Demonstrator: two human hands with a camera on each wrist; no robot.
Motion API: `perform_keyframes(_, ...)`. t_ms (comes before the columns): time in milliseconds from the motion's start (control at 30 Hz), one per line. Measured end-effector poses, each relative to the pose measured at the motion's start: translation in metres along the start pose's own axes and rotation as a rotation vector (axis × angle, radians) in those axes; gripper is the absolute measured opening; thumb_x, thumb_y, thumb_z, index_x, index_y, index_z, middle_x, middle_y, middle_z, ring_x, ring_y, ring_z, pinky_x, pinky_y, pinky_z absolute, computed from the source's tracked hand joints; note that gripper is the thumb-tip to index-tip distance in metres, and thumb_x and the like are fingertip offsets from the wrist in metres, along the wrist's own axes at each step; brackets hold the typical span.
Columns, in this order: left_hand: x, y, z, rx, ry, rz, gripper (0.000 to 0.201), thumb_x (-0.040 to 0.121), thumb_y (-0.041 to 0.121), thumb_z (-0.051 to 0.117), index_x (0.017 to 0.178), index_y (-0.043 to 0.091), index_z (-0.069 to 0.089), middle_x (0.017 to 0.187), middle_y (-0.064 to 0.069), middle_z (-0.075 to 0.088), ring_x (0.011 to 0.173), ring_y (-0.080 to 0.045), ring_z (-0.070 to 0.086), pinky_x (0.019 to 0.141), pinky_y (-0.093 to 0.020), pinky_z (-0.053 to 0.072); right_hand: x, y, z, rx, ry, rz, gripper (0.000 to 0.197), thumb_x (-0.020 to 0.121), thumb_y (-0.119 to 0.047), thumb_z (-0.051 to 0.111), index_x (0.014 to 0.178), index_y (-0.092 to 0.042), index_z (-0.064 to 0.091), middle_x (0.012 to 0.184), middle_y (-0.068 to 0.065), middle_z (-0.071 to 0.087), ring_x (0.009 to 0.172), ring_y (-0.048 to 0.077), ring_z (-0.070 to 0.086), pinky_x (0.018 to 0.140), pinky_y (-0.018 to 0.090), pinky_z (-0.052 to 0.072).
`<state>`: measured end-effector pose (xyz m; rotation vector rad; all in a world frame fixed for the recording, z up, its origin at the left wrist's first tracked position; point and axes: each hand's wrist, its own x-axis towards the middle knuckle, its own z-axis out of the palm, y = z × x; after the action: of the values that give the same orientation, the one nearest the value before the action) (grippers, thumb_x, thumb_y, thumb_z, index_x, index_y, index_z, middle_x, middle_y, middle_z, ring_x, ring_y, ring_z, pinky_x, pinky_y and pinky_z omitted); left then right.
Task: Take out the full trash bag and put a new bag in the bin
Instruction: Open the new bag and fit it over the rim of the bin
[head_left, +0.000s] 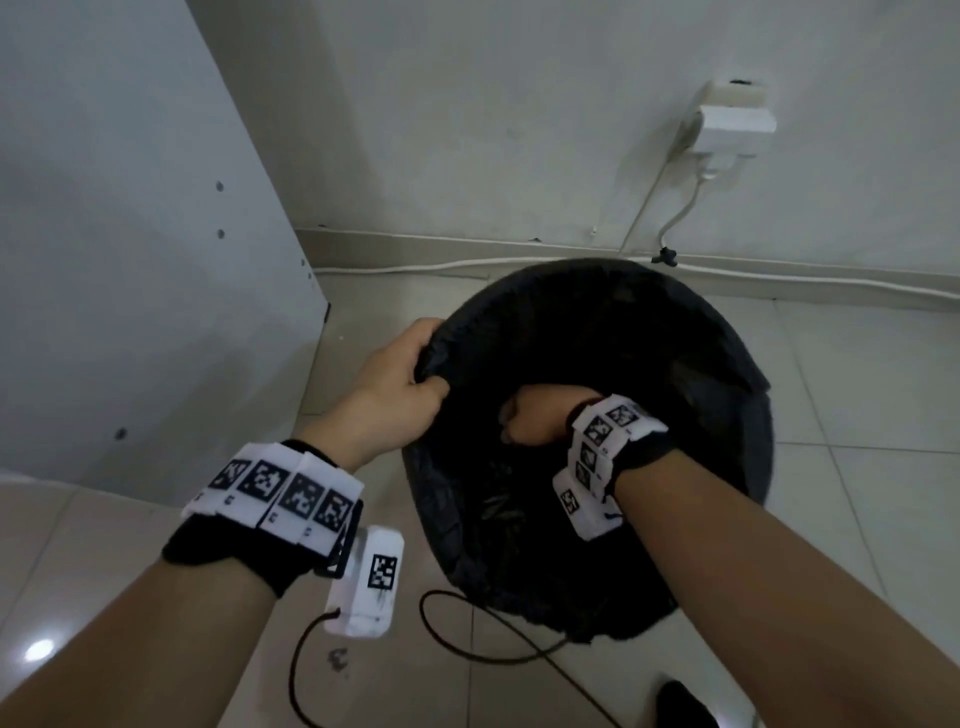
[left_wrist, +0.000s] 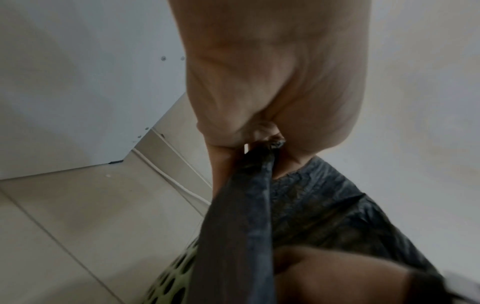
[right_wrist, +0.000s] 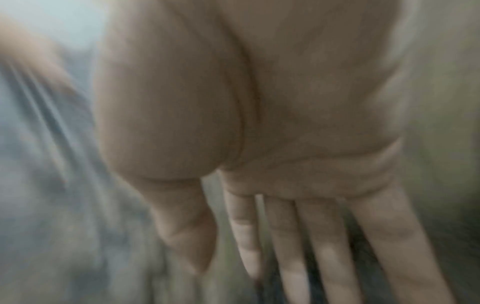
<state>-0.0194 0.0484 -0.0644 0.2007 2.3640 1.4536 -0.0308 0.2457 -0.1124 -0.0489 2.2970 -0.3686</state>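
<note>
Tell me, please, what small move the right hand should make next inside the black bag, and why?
Probably press the bag outward against the bin: the right hand is inside, open, while the left hand grips the rim.

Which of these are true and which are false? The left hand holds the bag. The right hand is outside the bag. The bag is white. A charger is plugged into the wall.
1. The left hand holds the bag. True: it grips the bag's edge.
2. The right hand is outside the bag. False: it reaches down inside the bag's opening, fingers straight.
3. The bag is white. False: it is black, lining a pale green bin with holes.
4. A charger is plugged into the wall. True.
</note>
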Motion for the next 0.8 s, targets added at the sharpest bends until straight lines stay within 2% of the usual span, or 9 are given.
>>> perform_keyframes(100,0.008,-0.002,-0.01,-0.094,0.072,-0.11,0.049,0.077,0.01,0.051,0.12,0.033,0.058,0.112,-0.001,0.07,0.106,-0.024,0.065,0.095,-0.051,0.054,-0.035,-0.023,-0.048,0.009,0.15,-0.087,0.024,0.087,-0.025,0.058,0.106,-0.02,0.073,0.101,0.002,0.071,0.092,0.025,0.066,0.073,0.026,0.047)
perform_keyframes(200,0.014,-0.01,-0.025,-0.19,0.156,-0.252,0.04,0.086,0.003,0.049,0.121,0.022,0.055,0.111,-0.01,0.067,0.099,-0.033,0.065,0.077,-0.047,0.059,-0.064,-0.032,-0.087,0.19,0.313,-0.121,0.017,0.086,-0.023,0.058,0.095,-0.023,0.073,0.08,-0.003,0.071,0.069,0.019,0.069,0.066,0.033,0.061)
perform_keyframes(267,0.015,-0.017,-0.037,-0.263,0.242,-0.34,0.048,0.078,0.011,0.054,0.125,0.021,0.054,0.116,-0.017,0.065,0.096,-0.04,0.065,0.064,-0.051,0.06,-0.08,-0.03,-0.104,0.316,0.43,-0.128,0.013,0.085,-0.021,0.057,0.086,-0.025,0.07,0.083,0.001,0.073,0.07,0.023,0.073,0.067,0.041,0.063)
perform_keyframes(367,0.013,-0.029,-0.059,-0.294,0.34,-0.4,0.05,0.081,0.01,0.056,0.13,0.017,0.054,0.114,-0.019,0.064,0.087,-0.039,0.064,0.046,-0.038,0.056,-0.1,-0.014,-0.108,0.369,0.658,-0.067,0.01,0.086,-0.024,0.06,0.087,-0.025,0.07,0.091,0.001,0.073,0.078,0.02,0.07,0.069,0.029,0.057)
perform_keyframes(433,0.011,-0.041,-0.074,-0.268,0.397,-0.418,0.052,0.077,0.014,0.059,0.128,0.02,0.056,0.113,-0.016,0.066,0.088,-0.035,0.064,0.058,-0.04,0.059,-0.102,0.008,-0.092,0.414,0.779,0.052,0.022,0.086,-0.036,0.063,0.103,-0.023,0.069,0.099,0.001,0.071,0.087,0.018,0.066,0.073,0.023,0.049)
perform_keyframes(500,0.008,-0.055,-0.086,-0.205,0.431,-0.446,0.065,0.058,0.025,0.063,0.123,0.027,0.06,0.113,-0.015,0.069,0.095,-0.037,0.066,0.08,-0.053,0.058,-0.094,0.023,-0.064,0.569,0.713,0.198,0.052,0.084,-0.056,0.062,0.123,-0.021,0.058,0.112,0.005,0.068,0.088,0.023,0.069,0.082,0.033,0.056)
perform_keyframes(533,0.01,-0.068,-0.09,-0.194,0.443,-0.465,0.069,0.053,0.026,0.063,0.122,0.027,0.06,0.112,-0.015,0.069,0.095,-0.038,0.066,0.082,-0.057,0.057,-0.087,0.025,-0.048,0.678,0.607,0.228,0.061,0.084,-0.06,0.061,0.129,-0.019,0.053,0.114,0.008,0.067,0.083,0.024,0.071,0.078,0.039,0.06)
perform_keyframes(633,-0.003,-0.062,-0.088,-0.202,0.415,-0.51,0.069,0.059,0.019,0.061,0.127,0.017,0.056,0.11,-0.02,0.067,0.087,-0.038,0.065,0.075,-0.056,0.059,-0.073,0.012,-0.01,1.078,0.384,0.135,0.042,0.094,-0.037,0.062,0.124,-0.008,0.057,0.106,0.014,0.069,0.06,0.024,0.07,0.055,0.037,0.06)
perform_keyframes(800,-0.018,-0.056,-0.073,-0.253,0.364,-0.471,0.04,0.089,-0.002,0.049,0.124,0.017,0.054,0.111,-0.015,0.066,0.09,-0.033,0.065,0.065,-0.042,0.058,-0.063,0.01,0.0,1.205,0.446,0.102,0.023,0.095,-0.023,0.061,0.113,-0.008,0.061,0.084,0.01,0.069,0.051,0.021,0.067,0.049,0.03,0.053)
